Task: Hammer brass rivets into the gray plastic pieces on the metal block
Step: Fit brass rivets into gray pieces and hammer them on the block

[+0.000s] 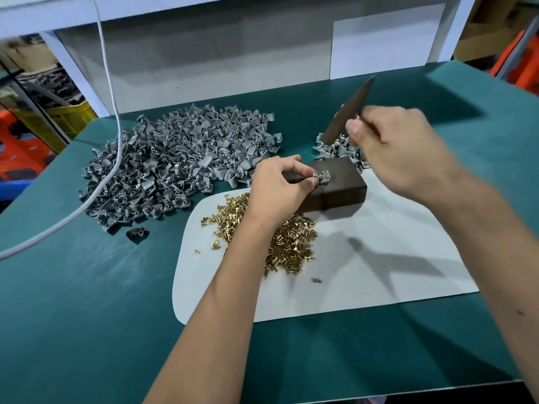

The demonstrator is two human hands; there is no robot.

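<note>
Left hand (277,188) pinches gray plastic piece (322,178) on dark metal block (335,185); right hand (390,147) grips blurred dark tool (348,112). Loose brass rivets (285,240) and gray parts heap (175,164) flank block on green tabletop (87,301).

You have nothing legible here: no text, label, brand, number or sign reads on anything around your hands.

A desk (87,301) covered in dark green matting stands against a pale grey back panel (221,62) with white framing. A white cable (112,91) hangs down onto it. Yellow (73,118) and orange crates (20,158) sit behind, left.
</note>
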